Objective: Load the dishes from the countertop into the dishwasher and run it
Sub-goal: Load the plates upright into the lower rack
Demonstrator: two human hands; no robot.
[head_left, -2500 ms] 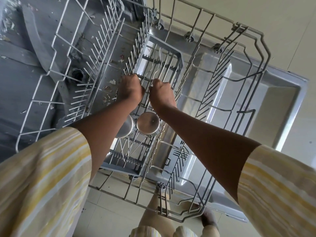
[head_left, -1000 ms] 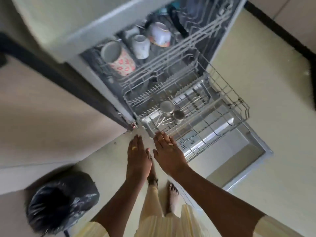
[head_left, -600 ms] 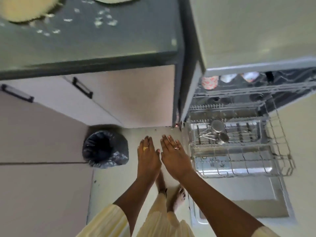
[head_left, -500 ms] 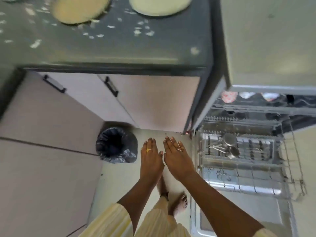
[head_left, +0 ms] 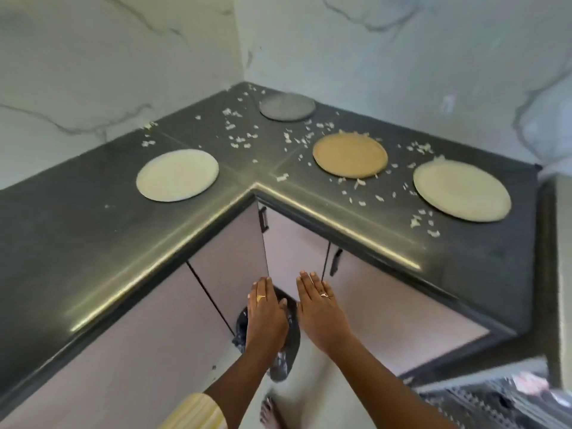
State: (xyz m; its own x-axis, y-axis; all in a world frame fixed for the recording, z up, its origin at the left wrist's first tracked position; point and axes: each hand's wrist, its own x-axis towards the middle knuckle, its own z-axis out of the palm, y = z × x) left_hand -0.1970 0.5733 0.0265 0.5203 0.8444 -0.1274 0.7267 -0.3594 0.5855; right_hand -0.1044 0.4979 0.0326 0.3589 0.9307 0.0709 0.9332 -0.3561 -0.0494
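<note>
Hands: left hand (head_left: 266, 317) and right hand (head_left: 320, 314), fingers straight, empty, below the countertop (head_left: 93, 236) edge.
Dishes: white plate (head_left: 177, 174), grey plate (head_left: 287, 106), tan plate (head_left: 349, 155), pale plate (head_left: 461, 193), all on it among scraps (head_left: 238, 140).
Dishwasher rack (head_left: 495, 404), probably, blurred lower right.
Method: slide the nearest plate over the edge, then pinch its rim.

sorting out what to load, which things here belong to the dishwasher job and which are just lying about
For the job: white plate, grey plate, tan plate, cream plate, dishwasher rack.
Lying about: white scraps on countertop, black bin bag.
</note>
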